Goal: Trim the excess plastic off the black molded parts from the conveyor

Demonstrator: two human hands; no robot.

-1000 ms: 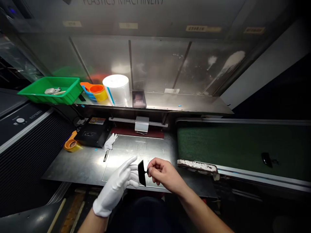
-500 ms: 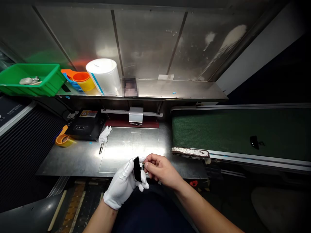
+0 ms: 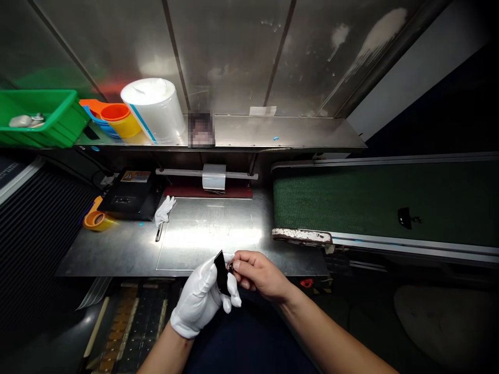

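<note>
My left hand (image 3: 200, 298), in a white glove, is closed around a glossy black part (image 3: 222, 274), a thin panel held upright at the near edge of the metal table. My bare right hand (image 3: 257, 272) pinches the small dark stalk on the panel's right side between thumb and forefinger. The fingers hide most of that stalk. A similar black part with a stalk (image 3: 405, 218) lies on the green conveyor belt (image 3: 331, 195) to the right.
On the metal table (image 3: 117, 254) are a white glove (image 3: 165, 210), a small cutter (image 3: 158, 232), a black box (image 3: 130, 200) and a tape dispenser (image 3: 95, 220). A film roll (image 3: 214, 177) hangs behind. The shelf bears a green bin (image 3: 58, 122), tape dispensers (image 3: 120, 120) and a large white roll (image 3: 156, 114).
The view has shifted, so the surroundings sit slightly higher and further left. Both hands keep their hold on the black part, which has barely changed position.
</note>
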